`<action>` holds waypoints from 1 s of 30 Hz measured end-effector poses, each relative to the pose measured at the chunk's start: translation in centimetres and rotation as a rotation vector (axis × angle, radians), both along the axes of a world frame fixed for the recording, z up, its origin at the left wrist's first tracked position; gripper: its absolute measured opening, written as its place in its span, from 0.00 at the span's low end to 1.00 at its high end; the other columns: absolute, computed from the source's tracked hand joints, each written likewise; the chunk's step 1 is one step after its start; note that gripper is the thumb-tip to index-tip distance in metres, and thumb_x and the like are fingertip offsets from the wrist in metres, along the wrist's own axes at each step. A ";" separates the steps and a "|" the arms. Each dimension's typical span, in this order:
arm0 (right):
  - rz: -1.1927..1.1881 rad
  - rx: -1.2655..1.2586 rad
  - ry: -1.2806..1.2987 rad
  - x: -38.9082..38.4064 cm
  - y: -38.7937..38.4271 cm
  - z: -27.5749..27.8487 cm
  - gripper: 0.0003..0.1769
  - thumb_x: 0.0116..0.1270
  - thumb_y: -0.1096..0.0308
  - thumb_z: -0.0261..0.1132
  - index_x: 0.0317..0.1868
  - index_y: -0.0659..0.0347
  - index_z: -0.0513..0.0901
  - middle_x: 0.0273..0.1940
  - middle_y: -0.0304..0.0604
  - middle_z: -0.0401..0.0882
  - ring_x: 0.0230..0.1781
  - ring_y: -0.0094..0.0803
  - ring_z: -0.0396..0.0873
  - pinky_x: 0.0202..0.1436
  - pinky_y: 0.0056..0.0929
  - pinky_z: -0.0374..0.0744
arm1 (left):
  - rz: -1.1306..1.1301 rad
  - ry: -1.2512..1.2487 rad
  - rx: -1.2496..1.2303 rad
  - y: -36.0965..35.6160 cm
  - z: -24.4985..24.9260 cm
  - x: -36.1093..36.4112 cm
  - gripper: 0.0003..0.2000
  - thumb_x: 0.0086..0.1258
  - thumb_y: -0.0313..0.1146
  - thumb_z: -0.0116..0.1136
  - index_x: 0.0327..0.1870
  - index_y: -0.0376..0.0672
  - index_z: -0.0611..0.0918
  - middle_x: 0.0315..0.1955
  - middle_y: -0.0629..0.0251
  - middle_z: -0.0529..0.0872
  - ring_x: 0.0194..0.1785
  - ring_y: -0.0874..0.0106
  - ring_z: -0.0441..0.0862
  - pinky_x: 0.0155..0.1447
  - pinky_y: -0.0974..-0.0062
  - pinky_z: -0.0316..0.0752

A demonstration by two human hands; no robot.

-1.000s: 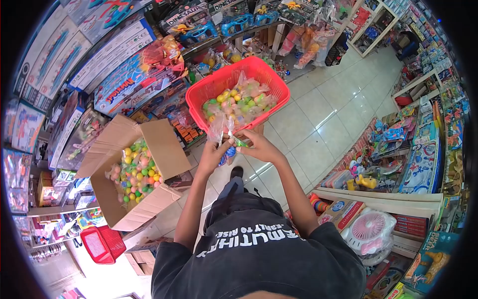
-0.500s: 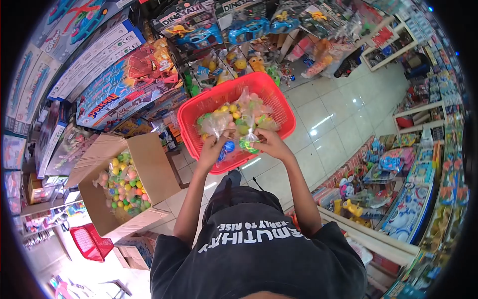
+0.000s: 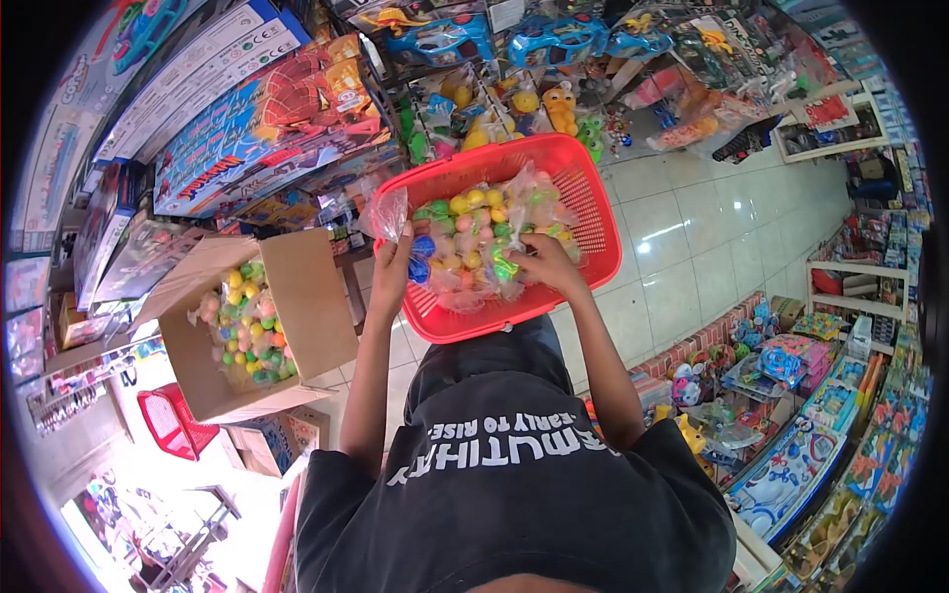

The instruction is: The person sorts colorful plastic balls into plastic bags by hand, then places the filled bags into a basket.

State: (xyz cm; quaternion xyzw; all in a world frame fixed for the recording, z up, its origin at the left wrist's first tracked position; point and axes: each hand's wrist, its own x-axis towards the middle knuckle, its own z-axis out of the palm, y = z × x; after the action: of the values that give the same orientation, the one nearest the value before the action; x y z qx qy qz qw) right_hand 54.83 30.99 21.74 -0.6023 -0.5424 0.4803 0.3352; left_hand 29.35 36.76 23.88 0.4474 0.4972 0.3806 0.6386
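My left hand (image 3: 392, 267) is closed on a clear plastic bag (image 3: 387, 213) at the left rim of the red plastic basket (image 3: 605, 212). Blue balls (image 3: 422, 259) hang beside its fingers and seem to belong to that bag. Over the basket's contents, my right hand (image 3: 546, 265) pinches another clear bag holding green balls (image 3: 502, 265). Bagged yellow balls (image 3: 476, 200), along with pink, orange and green ones, fill the basket underneath. The fingertips of my right hand are partly hidden by plastic.
An opened cardboard box (image 3: 314, 296) with more bagged coloured balls stands to the left. Behind it are stacked toy boxes (image 3: 282, 124). A smaller red basket (image 3: 178, 423) sits lower left. Tiled floor (image 3: 682, 227) and toy shelves (image 3: 791, 474) lie to the right.
My left hand has moved left to the basket's rim, carrying the bag with blue balls. My right hand stays over the basket with the green balls. The view has shifted slightly.
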 end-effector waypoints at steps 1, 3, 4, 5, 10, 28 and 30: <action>0.012 -0.004 0.003 -0.4 0.5 -0.4 0.17 0.56 0.60 0.66 0.28 0.68 0.76 0.19 0.42 0.70 0.20 0.26 0.68 0.26 0.29 0.68 | 0.012 0.003 -0.004 0.1 0.2 -0.1 0.22 0.74 0.45 0.41 0.48 0.33 0.78 0.41 0.63 0.81 0.44 0.78 0.76 0.51 0.79 0.69; 0.203 -0.003 -0.093 -1.6 1.4 -2.1 0.15 0.57 0.62 0.66 0.28 0.67 0.75 0.20 0.38 0.69 0.22 0.20 0.68 0.26 0.24 0.68 | 0.037 -0.026 -0.008 0.1 0.9 -0.4 0.20 0.73 0.44 0.42 0.47 0.33 0.78 0.39 0.64 0.81 0.42 0.79 0.75 0.48 0.81 0.69; 0.241 0.026 -0.042 -2.6 1.8 -2.9 0.15 0.56 0.61 0.67 0.29 0.67 0.76 0.20 0.42 0.70 0.22 0.23 0.70 0.27 0.27 0.68 | 0.061 -0.023 -0.010 0.1 1.4 -0.5 0.20 0.73 0.44 0.42 0.47 0.33 0.78 0.39 0.64 0.81 0.42 0.79 0.75 0.48 0.81 0.69; 0.268 0.024 -0.036 -3.4 2.0 -3.6 0.15 0.56 0.61 0.67 0.29 0.67 0.76 0.20 0.42 0.70 0.22 0.23 0.70 0.27 0.27 0.68 | 0.080 -0.002 -0.021 0.1 2.1 -0.8 0.20 0.73 0.44 0.43 0.47 0.33 0.78 0.37 0.65 0.81 0.41 0.80 0.75 0.47 0.81 0.69; 0.475 0.066 -0.077 -8.0 2.7 -5.4 0.16 0.52 0.61 0.67 0.31 0.68 0.78 0.25 0.52 0.77 0.26 0.38 0.77 0.31 0.33 0.73 | 0.212 -0.027 0.018 -0.5 2.5 -1.8 0.20 0.74 0.43 0.42 0.47 0.33 0.78 0.35 0.66 0.82 0.39 0.81 0.75 0.45 0.82 0.69; 0.862 -0.004 -0.495 -11.5 3.0 -7.9 0.23 0.48 0.52 0.68 0.35 0.63 0.77 0.33 0.53 0.78 0.36 0.49 0.78 0.41 0.42 0.75 | 0.175 0.041 0.088 -1.9 2.3 -2.2 0.13 0.70 0.31 0.46 0.51 0.37 0.78 0.37 0.69 0.80 0.38 0.83 0.73 0.41 0.85 0.67; 0.855 -0.003 -0.523 -11.8 2.9 -8.0 0.24 0.48 0.50 0.68 0.35 0.62 0.77 0.33 0.53 0.79 0.36 0.49 0.78 0.41 0.42 0.75 | 0.149 0.015 0.078 -2.0 1.7 -1.8 0.14 0.68 0.28 0.46 0.52 0.38 0.77 0.39 0.69 0.79 0.40 0.82 0.73 0.43 0.84 0.68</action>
State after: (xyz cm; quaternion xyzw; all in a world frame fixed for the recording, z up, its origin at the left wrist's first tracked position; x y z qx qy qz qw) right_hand 43.04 33.90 13.75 -0.4267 -0.8059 0.4085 -0.0398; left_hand 27.59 34.77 25.62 0.4366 0.5186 0.4429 0.5867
